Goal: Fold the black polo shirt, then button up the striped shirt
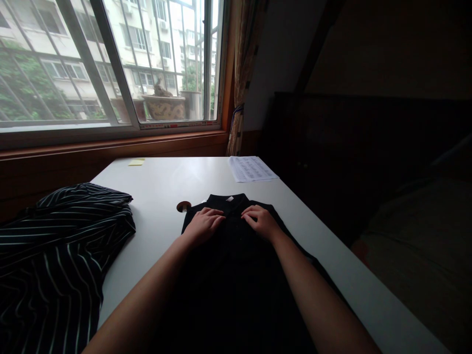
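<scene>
A black collared shirt [236,280] lies spread front side up on the white table, its collar at the far end and a small white label [230,198] inside the neck. My left hand [204,225] rests on the shirt's upper left front, thumb and fingertips drawn together on the cloth just below the collar. Opposite it, my right hand [260,221] has bent fingers closed on the fabric right of the buttoned front. A narrow strip of dark cloth separates the two hands. The shirt's lower part merges into shadow between my forearms.
A black-and-white striped garment [55,255] lies heaped at the left. Printed sheets [252,168] and a yellow sticky note [136,162] lie at the far end of the white table [165,179]. A round cable hole [183,206] sits beside the shirt's shoulder. Beyond is a barred window [110,64].
</scene>
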The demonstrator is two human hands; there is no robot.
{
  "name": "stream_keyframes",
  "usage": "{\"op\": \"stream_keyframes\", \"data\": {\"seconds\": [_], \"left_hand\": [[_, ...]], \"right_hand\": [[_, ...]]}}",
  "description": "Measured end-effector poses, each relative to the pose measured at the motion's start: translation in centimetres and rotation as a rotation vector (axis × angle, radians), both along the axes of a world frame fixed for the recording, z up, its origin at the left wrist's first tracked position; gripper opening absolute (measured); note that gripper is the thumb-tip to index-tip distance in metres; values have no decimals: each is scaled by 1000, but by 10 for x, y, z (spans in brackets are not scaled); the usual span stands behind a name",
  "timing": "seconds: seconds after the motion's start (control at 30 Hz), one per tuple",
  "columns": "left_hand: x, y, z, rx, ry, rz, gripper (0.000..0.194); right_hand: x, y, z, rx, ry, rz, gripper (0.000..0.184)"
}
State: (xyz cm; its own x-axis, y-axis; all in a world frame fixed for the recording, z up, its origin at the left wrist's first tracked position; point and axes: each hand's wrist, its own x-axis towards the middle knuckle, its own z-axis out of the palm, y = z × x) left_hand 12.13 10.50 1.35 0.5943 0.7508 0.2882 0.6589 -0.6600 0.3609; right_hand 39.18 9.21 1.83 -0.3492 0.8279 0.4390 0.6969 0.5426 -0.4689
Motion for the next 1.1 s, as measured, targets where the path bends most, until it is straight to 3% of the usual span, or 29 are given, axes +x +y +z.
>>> {"op": "stream_keyframes", "data": {"seconds": [1.1], "left_hand": [[0,0,0,-1,30,13,44]], "right_hand": [[-1,1,0,-2,5,-14,22]]}}
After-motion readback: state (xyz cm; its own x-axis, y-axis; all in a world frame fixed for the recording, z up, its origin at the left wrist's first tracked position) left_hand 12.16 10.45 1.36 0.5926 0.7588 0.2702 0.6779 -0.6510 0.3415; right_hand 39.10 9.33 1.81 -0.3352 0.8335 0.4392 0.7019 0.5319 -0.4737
